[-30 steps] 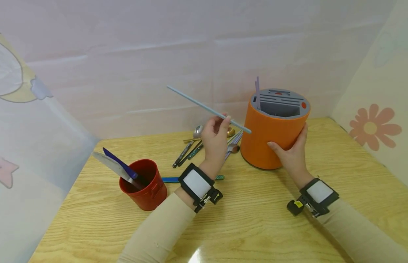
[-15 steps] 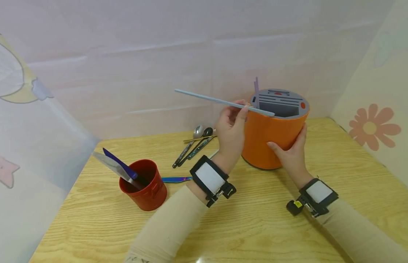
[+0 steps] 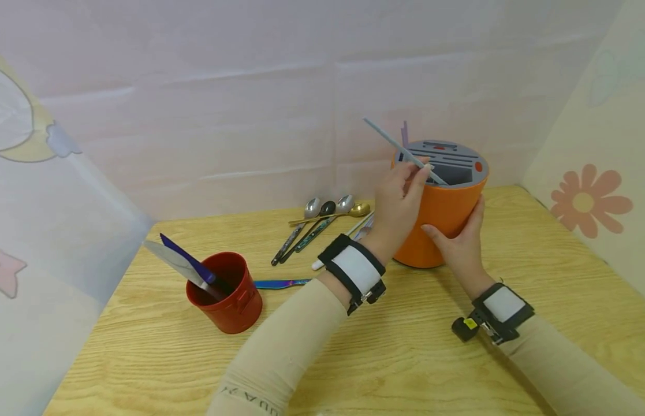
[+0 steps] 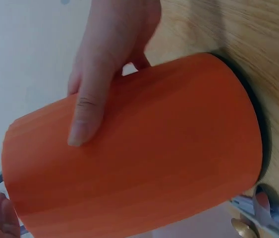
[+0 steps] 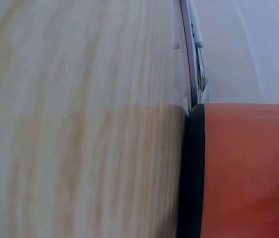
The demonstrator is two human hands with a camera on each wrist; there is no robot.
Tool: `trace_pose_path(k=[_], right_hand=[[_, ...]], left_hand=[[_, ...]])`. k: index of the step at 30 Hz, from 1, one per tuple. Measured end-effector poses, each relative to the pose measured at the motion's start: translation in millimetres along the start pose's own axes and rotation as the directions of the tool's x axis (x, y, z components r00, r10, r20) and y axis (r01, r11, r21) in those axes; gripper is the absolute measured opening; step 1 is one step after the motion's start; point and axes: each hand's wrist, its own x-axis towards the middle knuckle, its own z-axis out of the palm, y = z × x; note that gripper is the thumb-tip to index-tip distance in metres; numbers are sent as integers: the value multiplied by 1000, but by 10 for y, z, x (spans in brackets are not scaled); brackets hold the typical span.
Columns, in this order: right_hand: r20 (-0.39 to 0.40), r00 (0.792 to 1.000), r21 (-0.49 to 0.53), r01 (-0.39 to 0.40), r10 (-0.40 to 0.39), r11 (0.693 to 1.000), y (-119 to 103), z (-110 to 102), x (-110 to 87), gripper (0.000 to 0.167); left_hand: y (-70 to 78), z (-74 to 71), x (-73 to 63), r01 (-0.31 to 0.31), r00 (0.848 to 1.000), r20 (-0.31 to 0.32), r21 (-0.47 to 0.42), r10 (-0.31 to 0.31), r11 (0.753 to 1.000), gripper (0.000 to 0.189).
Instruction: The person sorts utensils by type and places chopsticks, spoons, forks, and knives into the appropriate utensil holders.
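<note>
In the head view my left hand pinches a light blue chopstick between thumb and fingers. The chopstick slants, its lower end at the front compartment of an orange utensil holder; whether it is inside cannot be told. My right hand grips the holder's right side, thumb across the front; the left wrist view shows this thumb closely. Behind the chopstick, purple chopsticks stand in the holder's left part. The right wrist view shows only the holder's dark base and orange wall.
A red cup with knives leaning in it stands at the left. Several spoons lie across each other near the back edge. A rainbow-coloured knife lies beside the cup, partly behind my left forearm.
My left hand has moved right with the chopstick, from left of the holder to its top opening. The chopstick has tilted steeper. My right hand stays on the holder.
</note>
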Motion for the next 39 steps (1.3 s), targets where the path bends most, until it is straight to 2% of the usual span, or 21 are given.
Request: trace_pose_path(k=[2,5,10,12,16,19,22,24,27,33,36,39], right_hand=[[-1,1000,-1,-9,9,1000,-3,-4,-1,106],[1,1000,-1,-6,6,1000,1,-6,4,105],[9,1000,-11,-20,20,1000,-8,-11,-2,105],[12,1000,-10,-29,29,1000,-15,-14,-5,105],[15,1000,0,-24,24,1000,-22,-16,-4,102],[15,1000,7,-25,25,1000,-24,-12,-8,102],[15,999,10,-38,38,999,-25,-2,-15,103],[16,999,13,-45,45,999,-24,3,-15,104],[16,999,13,-46,46,999,-26,9,-8,103],[12,999,-11,-50,50,999,-35,16,-12,103],[6,999,-19,-43,43,999,-32,18,-13,103],[6,1000,-17,-25,26,1000,-22,17,-5,103]], left_hand=[[-1,9,18,19,999,40,88,-23,996,23],[-5,25,43,35,995,83,215,-54,976,25],[26,62,108,5,984,160,387,-73,922,25],[57,77,137,-8,972,214,447,-98,894,26],[122,102,187,-8,936,304,516,-175,857,27],[151,120,203,5,915,330,562,-230,827,30],[156,129,196,32,906,327,581,-269,814,32],[147,128,183,45,908,318,572,-272,819,32],[126,107,156,56,921,301,526,-248,848,31],[46,30,97,-7,950,293,364,-108,931,28],[9,-31,67,-51,958,283,314,-42,948,28],[-22,-120,35,-76,961,278,294,-9,953,28]])
